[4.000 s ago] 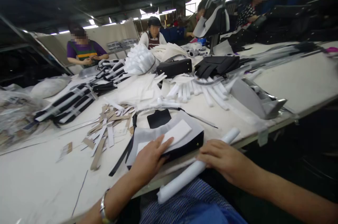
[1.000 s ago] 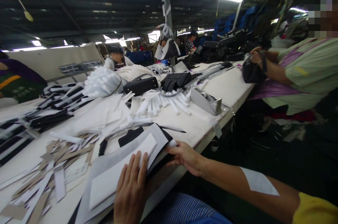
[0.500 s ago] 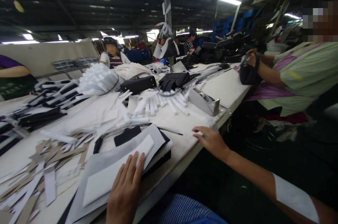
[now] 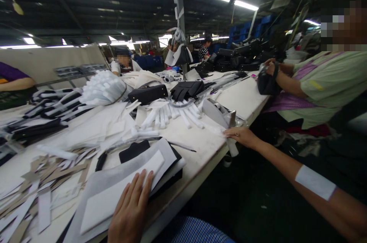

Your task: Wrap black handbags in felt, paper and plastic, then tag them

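Note:
My left hand (image 4: pixel 130 204) lies flat, fingers stretched out, on a white padding strip (image 4: pixel 120 193). The strip rests on a light grey sheet (image 4: pixel 164 147), with black pieces (image 4: pixel 175 176) under it. At the table's edge is my right hand (image 4: pixel 242 136), its fingers drawn together beside a grey tape dispenser (image 4: pixel 215 112). What it pinches, if anything, I cannot make out. A whitish strip (image 4: pixel 233 147) hangs over the edge just below those fingers.
Paper and card offcuts (image 4: pixel 43 193) cover the table's left side. White foam rolls (image 4: pixel 163 115), black bags (image 4: pixel 149 93) and a bundle of white tubes (image 4: pixel 103 87) lie farther back. At the right, a co-worker in a green shirt (image 4: pixel 329 82) handles a black bag (image 4: pixel 268 80).
My right hand has moved away along the table edge to the tape dispenser. My left hand stays flat on the padding strip. The view has shifted slightly.

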